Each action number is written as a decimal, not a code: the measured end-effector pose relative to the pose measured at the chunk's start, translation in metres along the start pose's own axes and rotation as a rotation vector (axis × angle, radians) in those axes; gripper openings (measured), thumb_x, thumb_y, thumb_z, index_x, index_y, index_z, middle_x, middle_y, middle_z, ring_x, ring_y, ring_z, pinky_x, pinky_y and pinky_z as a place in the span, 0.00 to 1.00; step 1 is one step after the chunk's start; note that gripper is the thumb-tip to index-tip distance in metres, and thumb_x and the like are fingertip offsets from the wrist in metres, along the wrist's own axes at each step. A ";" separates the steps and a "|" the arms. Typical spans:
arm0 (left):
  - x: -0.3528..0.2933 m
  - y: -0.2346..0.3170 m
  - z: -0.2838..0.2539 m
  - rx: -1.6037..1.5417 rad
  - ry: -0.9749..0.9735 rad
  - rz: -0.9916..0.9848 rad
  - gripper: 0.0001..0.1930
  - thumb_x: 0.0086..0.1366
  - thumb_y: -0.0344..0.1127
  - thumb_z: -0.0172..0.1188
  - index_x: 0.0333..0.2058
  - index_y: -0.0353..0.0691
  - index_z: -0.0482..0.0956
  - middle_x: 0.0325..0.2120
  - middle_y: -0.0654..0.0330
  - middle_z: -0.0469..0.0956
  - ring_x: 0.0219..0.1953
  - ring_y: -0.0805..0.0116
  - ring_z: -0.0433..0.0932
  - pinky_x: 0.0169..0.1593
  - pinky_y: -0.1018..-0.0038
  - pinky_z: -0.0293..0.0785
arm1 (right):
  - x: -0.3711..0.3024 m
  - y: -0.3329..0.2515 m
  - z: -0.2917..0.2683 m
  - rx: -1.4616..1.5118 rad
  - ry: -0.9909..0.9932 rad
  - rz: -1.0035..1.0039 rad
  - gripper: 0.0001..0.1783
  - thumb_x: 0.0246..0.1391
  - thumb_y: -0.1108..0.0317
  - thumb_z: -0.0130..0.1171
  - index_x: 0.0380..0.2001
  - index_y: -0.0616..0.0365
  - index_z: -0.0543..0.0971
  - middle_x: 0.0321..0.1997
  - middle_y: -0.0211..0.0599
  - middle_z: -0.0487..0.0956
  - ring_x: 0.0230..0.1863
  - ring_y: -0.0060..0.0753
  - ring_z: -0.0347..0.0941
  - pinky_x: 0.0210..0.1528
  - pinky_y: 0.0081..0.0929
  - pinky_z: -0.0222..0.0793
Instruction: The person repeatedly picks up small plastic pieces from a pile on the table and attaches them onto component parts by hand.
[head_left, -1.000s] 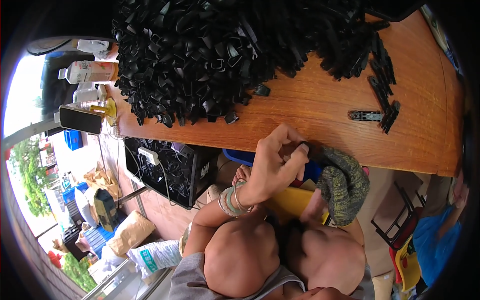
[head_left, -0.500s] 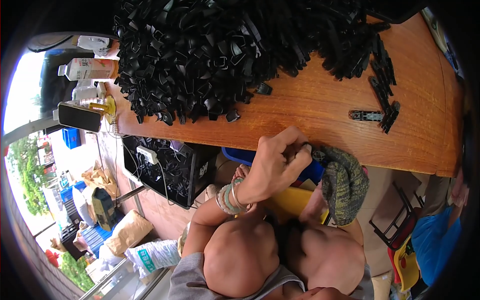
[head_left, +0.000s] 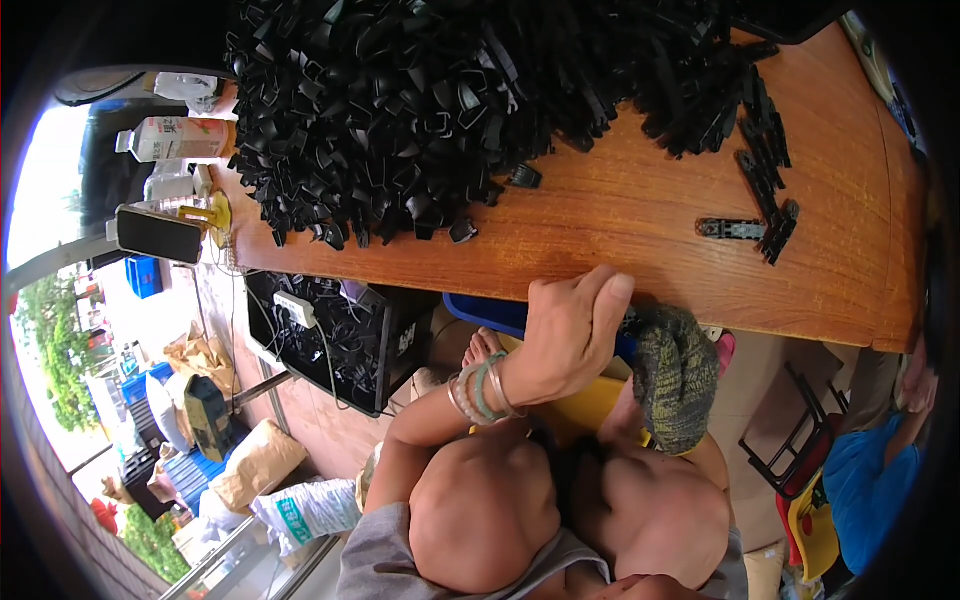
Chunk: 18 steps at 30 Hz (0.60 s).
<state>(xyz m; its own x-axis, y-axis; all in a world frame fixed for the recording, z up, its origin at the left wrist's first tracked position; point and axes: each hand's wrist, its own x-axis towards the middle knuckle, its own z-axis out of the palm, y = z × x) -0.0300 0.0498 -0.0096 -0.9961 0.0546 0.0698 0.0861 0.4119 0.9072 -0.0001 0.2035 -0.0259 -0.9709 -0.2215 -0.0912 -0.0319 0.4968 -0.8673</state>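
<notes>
My left hand (head_left: 570, 335), with bracelets at the wrist, is raised before the table's front edge. Its fingers are curled and the thumb is pressed over them; whatever they hold is hidden. Close on its right is my right hand (head_left: 676, 380) in a dark knitted glove with yellow flecks. The glove is bunched closed, and a dark bit shows at its fingertip end, too small to name. Beyond both hands, a large heap of black plastic parts (head_left: 380, 130) covers the wooden table (head_left: 620, 240). Several longer black pieces (head_left: 765, 185) lie in a chain at the right, one with a grey part (head_left: 730, 229).
Below the table stand a black crate (head_left: 345, 345) of black parts and a blue bin (head_left: 485, 312). A phone (head_left: 160, 235) on a yellow stand and a bottle (head_left: 175, 139) are at the left. Another person's blue clothing (head_left: 870, 480) shows at the right, near a chair (head_left: 795, 440).
My left hand has turned, its thumb now on top and its fingertips out of sight. The gloved right hand has shifted slightly left. The heap and the chain of pieces stay put.
</notes>
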 end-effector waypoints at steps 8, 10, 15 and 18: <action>0.001 0.008 0.025 -0.156 0.033 -0.031 0.15 0.65 0.33 0.46 0.19 0.34 0.68 0.12 0.49 0.66 0.16 0.48 0.69 0.20 0.63 0.63 | -0.004 0.005 -0.003 -0.402 0.160 -0.405 0.13 0.45 0.79 0.52 0.37 0.62 0.75 0.40 0.47 0.73 0.36 0.46 0.71 0.34 0.39 0.67; 0.013 0.008 0.024 -0.079 -0.058 0.104 0.15 0.65 0.33 0.47 0.19 0.33 0.68 0.12 0.50 0.65 0.15 0.52 0.67 0.20 0.64 0.61 | -0.013 0.022 0.007 -0.187 0.215 -0.290 0.13 0.46 0.78 0.53 0.38 0.62 0.75 0.39 0.45 0.74 0.34 0.44 0.72 0.32 0.36 0.67; 0.052 0.019 0.026 0.365 -0.059 0.406 0.06 0.56 0.31 0.57 0.28 0.37 0.71 0.24 0.54 0.69 0.20 0.58 0.72 0.21 0.67 0.66 | 0.005 -0.012 -0.033 0.309 -0.442 0.413 0.18 0.54 0.65 0.55 0.46 0.61 0.72 0.36 0.35 0.78 0.41 0.34 0.71 0.55 0.35 0.60; 0.068 0.010 0.044 0.690 -0.210 0.464 0.09 0.54 0.34 0.59 0.33 0.39 0.70 0.29 0.57 0.69 0.23 0.62 0.74 0.21 0.69 0.68 | 0.001 -0.002 -0.027 0.332 -0.419 0.274 0.20 0.50 0.62 0.57 0.46 0.59 0.73 0.37 0.38 0.78 0.42 0.34 0.72 0.48 0.33 0.66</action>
<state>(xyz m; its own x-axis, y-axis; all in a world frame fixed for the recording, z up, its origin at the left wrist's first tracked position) -0.0962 0.0981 -0.0141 -0.8382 0.4939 0.2310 0.5453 0.7638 0.3454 -0.0076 0.2253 -0.0111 -0.7552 -0.4678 -0.4592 0.3475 0.3083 -0.8855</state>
